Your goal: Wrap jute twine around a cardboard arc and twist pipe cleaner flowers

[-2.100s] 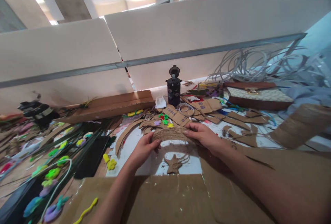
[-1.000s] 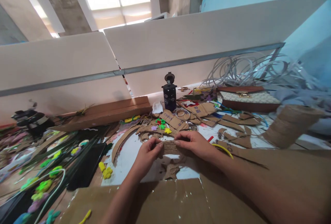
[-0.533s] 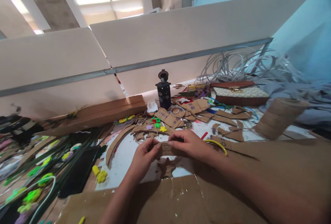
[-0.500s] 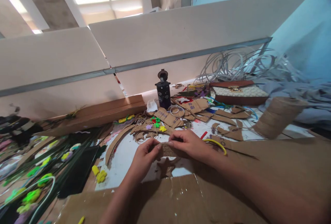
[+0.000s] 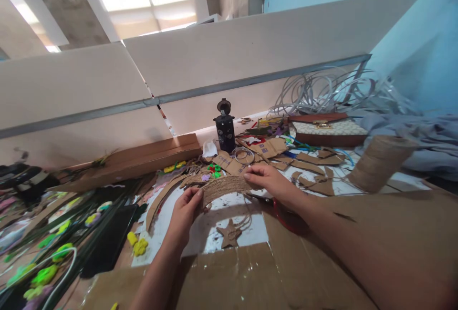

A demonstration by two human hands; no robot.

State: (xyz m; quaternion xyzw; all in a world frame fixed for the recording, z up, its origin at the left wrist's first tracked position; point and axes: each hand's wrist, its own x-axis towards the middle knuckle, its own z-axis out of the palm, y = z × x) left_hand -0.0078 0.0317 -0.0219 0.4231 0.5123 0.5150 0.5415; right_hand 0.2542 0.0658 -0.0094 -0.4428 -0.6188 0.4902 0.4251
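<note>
A curved strip wrapped in brown twine is stretched between my two hands above the white work surface. My left hand pinches its left end between thumb and fingers. At the other end, my right hand has its fingers closed on the strip. Below lies a cardboard star with a strand of twine on it. Scissors with red handles lie partly beneath my right forearm. Small green felt-like flowers and a purple one sit just behind the strip.
Cardboard scraps, a black bottle with its lid up and a handbag stand behind. A twine spool is at right. Yellow flower pieces and a dark flat panel lie left. Cardboard covers the front.
My hands have moved apart, the left one leftward and the right slightly up, so more of the twine-wrapped strip shows. The star and the scissors have come into clearer view.
</note>
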